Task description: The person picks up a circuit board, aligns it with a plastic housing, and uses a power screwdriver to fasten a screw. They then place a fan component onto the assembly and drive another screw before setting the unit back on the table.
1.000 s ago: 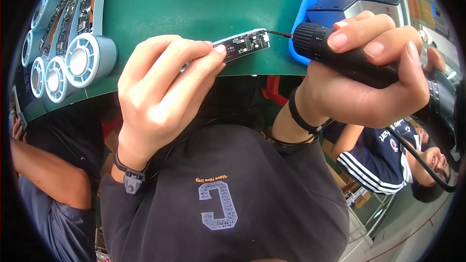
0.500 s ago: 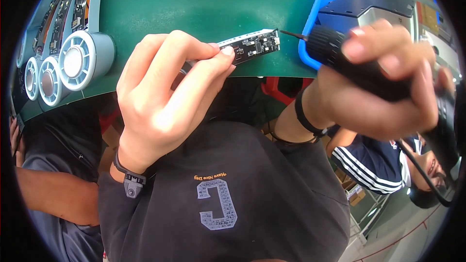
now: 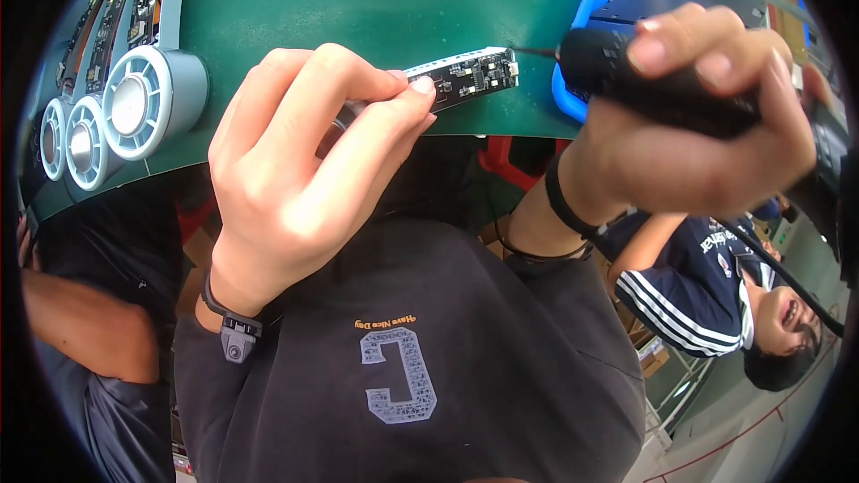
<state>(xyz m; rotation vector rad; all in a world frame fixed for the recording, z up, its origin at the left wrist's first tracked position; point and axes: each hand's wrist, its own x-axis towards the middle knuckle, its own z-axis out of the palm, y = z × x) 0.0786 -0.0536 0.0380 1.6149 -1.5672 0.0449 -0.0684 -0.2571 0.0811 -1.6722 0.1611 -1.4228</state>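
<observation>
My left hand (image 3: 295, 152) is closed, pinching a narrow light-coloured part with a black circuit board (image 3: 479, 77) along its side. The board's free end points right, over the table edge. In my right hand (image 3: 707, 143) is a black electric screwdriver (image 3: 617, 67), its grip wrapped by my fingers. Its thin dark bit (image 3: 535, 52) points left at the board's end, close to the upper corner; whether it touches cannot be made out. My right hand is slightly blurred.
Several pale blue round-ended units (image 3: 134, 107) with circuit boards lie at the left on the green table (image 3: 358, 0). At the right stands a blue tray (image 3: 573, 94) holding a dark box (image 3: 662, 0). People sit on both sides, an arm (image 3: 89, 326) at the left.
The screwdriver has tipped slightly and risen a little with my right hand. My left hand and the board have barely shifted. The arm at the left has drawn back.
</observation>
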